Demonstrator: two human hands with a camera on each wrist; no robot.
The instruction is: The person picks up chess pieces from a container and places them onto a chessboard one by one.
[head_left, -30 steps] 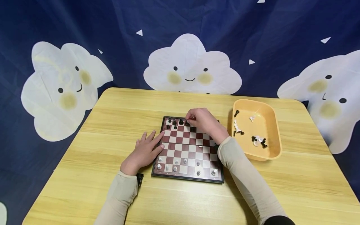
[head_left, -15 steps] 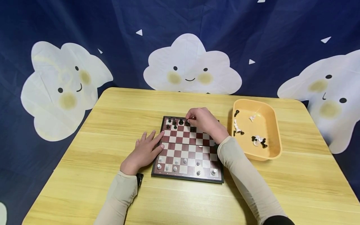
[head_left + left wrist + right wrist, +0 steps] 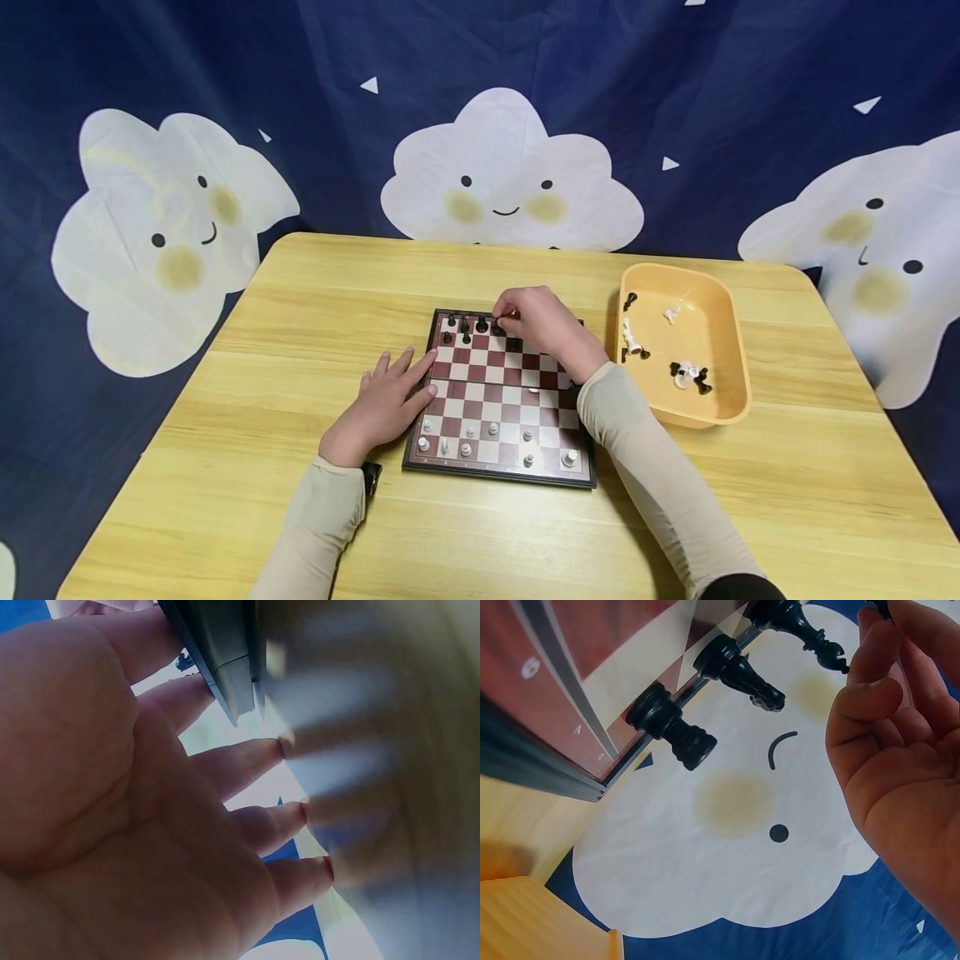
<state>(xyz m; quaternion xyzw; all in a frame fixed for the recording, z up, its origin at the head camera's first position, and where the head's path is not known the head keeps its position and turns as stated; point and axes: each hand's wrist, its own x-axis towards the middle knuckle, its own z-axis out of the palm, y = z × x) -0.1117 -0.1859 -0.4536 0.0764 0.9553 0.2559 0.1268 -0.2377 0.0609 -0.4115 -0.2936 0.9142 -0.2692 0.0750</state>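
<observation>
A folding chessboard (image 3: 511,413) lies on the table. My left hand (image 3: 378,414), fingers spread, rests at its left edge; in the left wrist view the thumb and index finger (image 3: 180,697) lie near the board's dark side. At the far row, my right hand (image 3: 546,327) pinches a black chess piece (image 3: 498,328); its kind is hidden by the fingers. Black pieces stand to its left, including a larger black piece (image 3: 482,324). In the right wrist view, a black rook (image 3: 670,726), knight (image 3: 739,673) and bishop (image 3: 799,631) stand along the board's edge. Several white pieces, including a white piece (image 3: 570,459), stand on the near rows.
Right of the board sits an orange tray (image 3: 741,358) with several loose black and white chess pieces, some in a cluster (image 3: 688,375). The wooden table (image 3: 480,542) reaches to a blue cloth backdrop (image 3: 322,150) with cloud prints.
</observation>
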